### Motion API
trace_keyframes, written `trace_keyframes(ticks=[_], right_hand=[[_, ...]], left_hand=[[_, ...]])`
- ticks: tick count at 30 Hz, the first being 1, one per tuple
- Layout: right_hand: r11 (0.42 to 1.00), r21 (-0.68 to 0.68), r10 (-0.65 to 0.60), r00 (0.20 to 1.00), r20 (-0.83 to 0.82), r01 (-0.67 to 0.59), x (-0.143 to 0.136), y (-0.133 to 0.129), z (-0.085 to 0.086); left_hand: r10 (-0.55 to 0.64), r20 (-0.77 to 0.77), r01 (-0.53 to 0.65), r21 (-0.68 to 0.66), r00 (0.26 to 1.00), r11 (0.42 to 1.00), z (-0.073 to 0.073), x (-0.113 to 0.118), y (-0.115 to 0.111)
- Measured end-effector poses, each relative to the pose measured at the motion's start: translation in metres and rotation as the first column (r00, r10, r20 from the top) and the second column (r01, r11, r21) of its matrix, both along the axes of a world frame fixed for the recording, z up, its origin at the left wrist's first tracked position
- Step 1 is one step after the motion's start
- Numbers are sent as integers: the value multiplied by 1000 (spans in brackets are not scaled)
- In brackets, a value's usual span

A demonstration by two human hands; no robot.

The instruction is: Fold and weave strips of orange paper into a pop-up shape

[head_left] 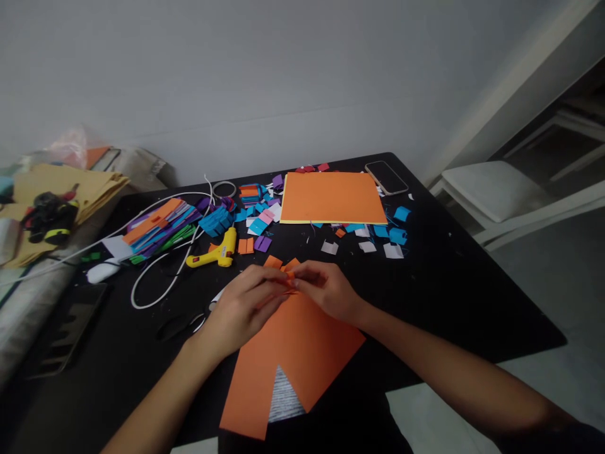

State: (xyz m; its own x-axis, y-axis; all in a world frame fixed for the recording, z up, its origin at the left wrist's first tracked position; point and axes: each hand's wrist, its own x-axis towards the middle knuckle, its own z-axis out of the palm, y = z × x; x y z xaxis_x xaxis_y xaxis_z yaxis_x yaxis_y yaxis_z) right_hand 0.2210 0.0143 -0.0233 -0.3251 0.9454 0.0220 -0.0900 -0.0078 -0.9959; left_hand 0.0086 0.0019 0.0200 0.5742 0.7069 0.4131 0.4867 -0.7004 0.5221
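Observation:
Near the front of the black table, my left hand [243, 306] and my right hand [331, 291] meet, fingertips closed on a small folded piece of orange paper [289, 276]. Part of that piece is hidden behind my fingers. Beneath both hands spread orange paper sheets [312, 340], reaching past the table's front edge, with a grey striped surface [284, 397] showing between two of their corners. Scissors [182, 323] with dark handles lie left of my left hand, partly covered by it. A yellow glue gun [220, 251] rests on its side beyond them.
An orange sheet stack [333, 198] lies at the back, beside a phone [386, 177]. Small cut paper pieces [265, 221] are scattered around. Colored paper strips [163, 224] and a looped white cable [135, 293] occupy the left. A white chair [491, 189] stands at right.

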Motion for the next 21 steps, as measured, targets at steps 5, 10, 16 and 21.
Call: trace_keyframes(ticks=[5, 10, 16, 21], right_hand=[[990, -136, -39, 996, -77, 29, 2, 3, 2], [990, -136, -50, 994, -96, 37, 2, 2, 2], [998, -39, -46, 999, -15, 45, 0, -2, 4], [1000, 11, -23, 1000, 4, 23, -1, -5, 5]], left_hand=[[259, 259, -209, -204, 931, 956, -13, 7, -7], [436, 364, -157, -591, 823, 791, -22, 12, -8], [509, 339, -185, -660, 791, 728, -25, 12, -3], [529, 305, -243, -637, 792, 731, -26, 9, 0]])
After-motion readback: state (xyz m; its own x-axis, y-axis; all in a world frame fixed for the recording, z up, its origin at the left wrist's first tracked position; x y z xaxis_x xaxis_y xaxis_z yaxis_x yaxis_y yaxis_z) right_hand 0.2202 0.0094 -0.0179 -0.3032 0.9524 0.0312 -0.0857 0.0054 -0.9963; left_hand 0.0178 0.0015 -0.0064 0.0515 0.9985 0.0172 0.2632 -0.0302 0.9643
